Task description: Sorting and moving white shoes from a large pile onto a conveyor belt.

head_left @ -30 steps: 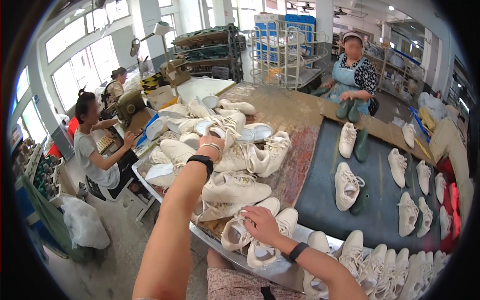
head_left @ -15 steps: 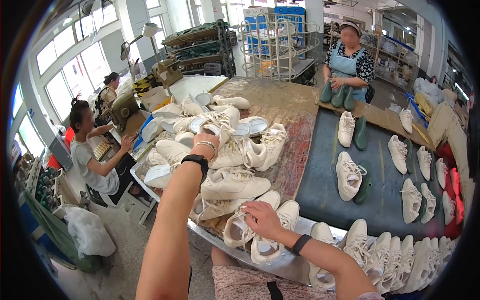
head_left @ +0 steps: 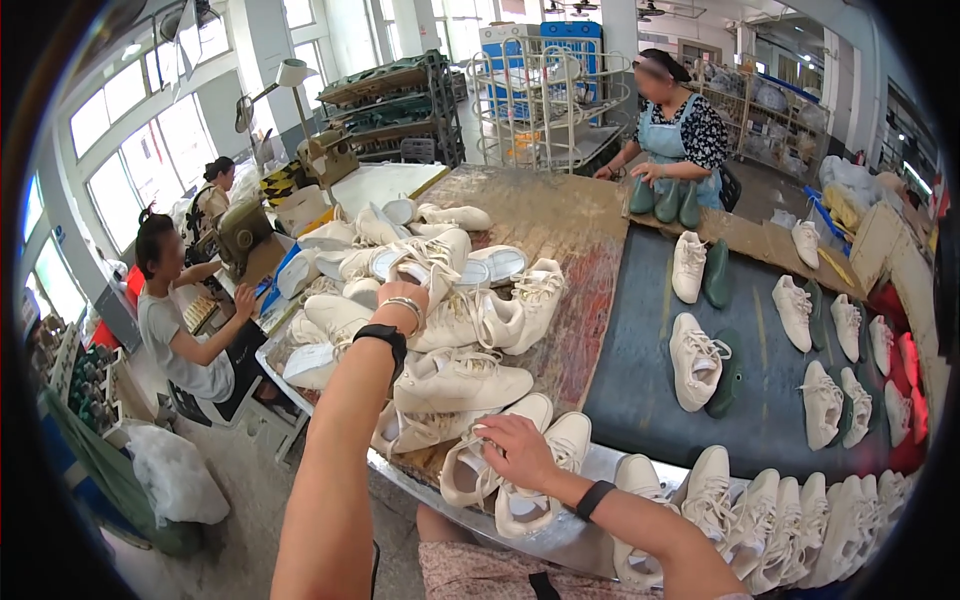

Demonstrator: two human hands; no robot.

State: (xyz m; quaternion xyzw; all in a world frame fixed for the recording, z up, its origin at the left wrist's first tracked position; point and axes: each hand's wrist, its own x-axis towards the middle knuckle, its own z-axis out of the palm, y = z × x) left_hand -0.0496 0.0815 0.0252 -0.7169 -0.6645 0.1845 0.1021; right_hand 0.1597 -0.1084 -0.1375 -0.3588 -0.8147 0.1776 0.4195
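A heap of cream lace-up sneakers [head_left: 465,380] covers the left part of the worktable. Reaching into it, my left hand [head_left: 404,297] is closed at the collar of a sneaker [head_left: 440,252] on top; its fingertips are partly hidden. Near the front edge, my right hand [head_left: 518,452] rests with bent fingers on a pair of sneakers, gripping the rim of the left one [head_left: 462,478]. The right one [head_left: 568,440] of the pair lies close under that hand and wrist, toes pointing away from me.
Sneakers line the metal front edge [head_left: 710,500] to the right. On the dark conveyor belt [head_left: 640,400], sneakers stand beside green shoe lasts [head_left: 716,275]. A co-worker in a blue apron [head_left: 670,135] stands at the far side, near more lasts. Another person [head_left: 185,330] sits at the left.
The whole view has shifted slightly. My hands stay at the same sneakers. The aproned co-worker has turned the head aside and moved one hand away from the lasts.
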